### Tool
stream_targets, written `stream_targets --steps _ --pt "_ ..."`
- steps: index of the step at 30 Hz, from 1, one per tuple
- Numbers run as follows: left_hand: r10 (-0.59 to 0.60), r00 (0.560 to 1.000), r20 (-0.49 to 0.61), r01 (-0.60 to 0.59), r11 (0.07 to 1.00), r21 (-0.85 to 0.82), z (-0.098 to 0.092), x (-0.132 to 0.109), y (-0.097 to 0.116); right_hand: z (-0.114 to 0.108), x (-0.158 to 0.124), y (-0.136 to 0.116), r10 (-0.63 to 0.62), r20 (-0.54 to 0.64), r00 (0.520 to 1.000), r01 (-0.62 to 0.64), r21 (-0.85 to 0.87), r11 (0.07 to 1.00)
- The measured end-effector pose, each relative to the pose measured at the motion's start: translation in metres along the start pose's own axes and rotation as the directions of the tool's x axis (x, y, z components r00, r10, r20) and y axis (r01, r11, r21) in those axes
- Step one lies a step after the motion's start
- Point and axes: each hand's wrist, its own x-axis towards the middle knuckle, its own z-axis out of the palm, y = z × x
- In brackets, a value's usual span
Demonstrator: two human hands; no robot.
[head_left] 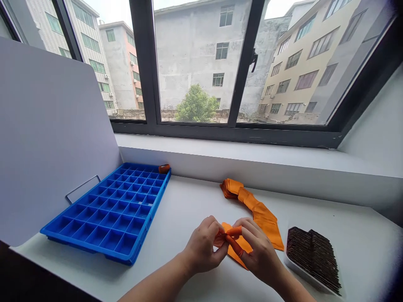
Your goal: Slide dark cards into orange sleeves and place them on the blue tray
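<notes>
My left hand [204, 245] and my right hand [256, 245] meet above the white table, fingertips together. On my right thumb and index finger are orange finger covers. Pinched between the fingertips is a small orange piece [219, 240] of thin, cloth-like material, mostly hidden by my fingers. Beneath my hands lies a flat orange piece [234, 256], partly covered by them. Behind it, a row of overlapping orange pieces [266, 220] runs back to a neat orange stack [233, 186].
At the left stands a blue divided tray [134, 251] with a wire handle [82, 187] beside it. A small brown-orange object [164, 168] rests on its far corner. To the right, a white container [294, 268] holds thin dark brown pieces [311, 256]. Windows [201, 130] line the back.
</notes>
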Motion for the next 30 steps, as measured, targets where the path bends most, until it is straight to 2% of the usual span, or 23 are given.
stream_targets --steps 5,14,27,30 --pt "-0.005 1.0 0.02 0.005 1.0 0.028 0.0 0.001 -0.001 0.001 0.001 0.002 -0.007 -0.01 1.0 0.007 0.03 1.0" --pt "0.003 0.999 0.04 -0.002 1.0 -0.029 -0.005 0.003 0.003 0.002 -0.002 0.001 0.053 -0.05 0.997 -0.053 0.015 0.999" --pt "0.077 0.997 0.021 -0.07 0.971 -0.229 -0.01 0.002 0.011 -0.001 -0.004 0.004 0.105 -0.074 0.992 -0.104 0.019 0.994" --pt "0.062 0.997 0.039 -0.049 0.961 -0.274 -0.011 0.003 0.012 0.0 -0.006 0.007 0.109 -0.079 0.991 -0.108 0.012 0.994"
